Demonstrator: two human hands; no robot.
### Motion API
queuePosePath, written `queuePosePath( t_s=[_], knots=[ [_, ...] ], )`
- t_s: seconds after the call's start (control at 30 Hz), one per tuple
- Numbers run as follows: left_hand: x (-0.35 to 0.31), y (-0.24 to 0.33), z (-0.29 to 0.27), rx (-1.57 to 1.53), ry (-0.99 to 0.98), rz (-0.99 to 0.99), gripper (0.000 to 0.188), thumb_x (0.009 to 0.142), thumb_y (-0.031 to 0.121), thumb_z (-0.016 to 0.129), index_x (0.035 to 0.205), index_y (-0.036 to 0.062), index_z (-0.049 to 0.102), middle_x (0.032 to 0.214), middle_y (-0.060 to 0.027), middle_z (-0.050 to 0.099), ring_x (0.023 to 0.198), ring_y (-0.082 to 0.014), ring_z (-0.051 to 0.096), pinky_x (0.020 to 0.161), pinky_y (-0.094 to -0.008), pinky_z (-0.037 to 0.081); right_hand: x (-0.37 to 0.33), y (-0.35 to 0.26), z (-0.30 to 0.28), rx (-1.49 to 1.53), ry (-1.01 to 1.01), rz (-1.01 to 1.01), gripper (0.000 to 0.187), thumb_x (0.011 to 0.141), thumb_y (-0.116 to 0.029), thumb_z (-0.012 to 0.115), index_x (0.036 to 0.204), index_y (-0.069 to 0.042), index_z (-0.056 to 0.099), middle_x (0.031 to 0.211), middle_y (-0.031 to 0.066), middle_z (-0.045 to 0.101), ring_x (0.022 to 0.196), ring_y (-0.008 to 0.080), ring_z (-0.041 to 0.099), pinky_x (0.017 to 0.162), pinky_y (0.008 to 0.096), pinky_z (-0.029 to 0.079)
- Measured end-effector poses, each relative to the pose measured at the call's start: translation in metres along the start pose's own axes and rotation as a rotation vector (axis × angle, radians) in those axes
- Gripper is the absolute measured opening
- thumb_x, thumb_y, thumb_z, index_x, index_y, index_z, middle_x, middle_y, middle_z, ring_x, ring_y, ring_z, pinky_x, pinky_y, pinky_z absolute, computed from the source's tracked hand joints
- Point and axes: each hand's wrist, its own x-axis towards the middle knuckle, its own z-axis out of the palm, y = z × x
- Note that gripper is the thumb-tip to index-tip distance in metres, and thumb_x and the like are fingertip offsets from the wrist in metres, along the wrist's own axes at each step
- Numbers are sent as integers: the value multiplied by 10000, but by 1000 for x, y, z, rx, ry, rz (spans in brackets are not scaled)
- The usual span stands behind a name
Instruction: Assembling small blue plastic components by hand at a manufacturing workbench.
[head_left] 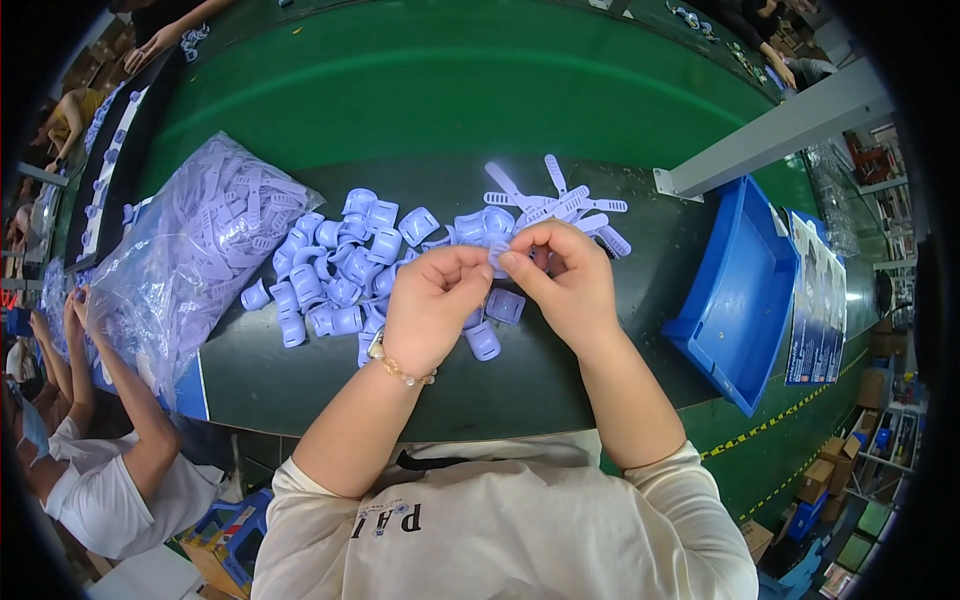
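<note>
Near frame centre, left grip (430,300) and right grip (572,288) pinch a purple piece (496,261) between their fingertips; cups (357,267) lie centre-left, straps (567,205) upper right.

We pinch 1 small lavender piece (497,257) between the fingertips of our left hand (435,300) and right hand (565,285), above a dark desk (260,385). Curved lavender parts (350,262) lie heaped mostly to the left; slotted lavender straps (560,206) spread beyond, on the far side. Farther left sits a clear bag (225,225) of straps; at right, a blue tray (735,300).
</note>
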Motion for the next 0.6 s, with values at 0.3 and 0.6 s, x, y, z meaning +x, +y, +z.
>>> queuePosePath(
  t_s=[0.3, 0.6],
  knots=[
    [-1, 5, 3, 17, 67, 22, 170, 888, 83, 640, 1005, -39, 657, 739, 7, 623, 628, -25, 516, 554, -174, 412, 1, 2, -1, 142, -34, 125, 235, 757, 2, 725, 961, -27, 611, 866, -13, 562, 724, 55, 470, 630, 193, 389],
    [0, 4, 5, 151, 53, 230, 130, 842, 50, 690, 961, 5, 667, 727, 16, 617, 594, -30, 514, 533, -192, 423, 3, 6, -8, 184, -77, -148, 236, 760, 1, 716, 980, -8, 632, 931, 38, 573, 838, 126, 543, 716, 221, 435]
  ],
)
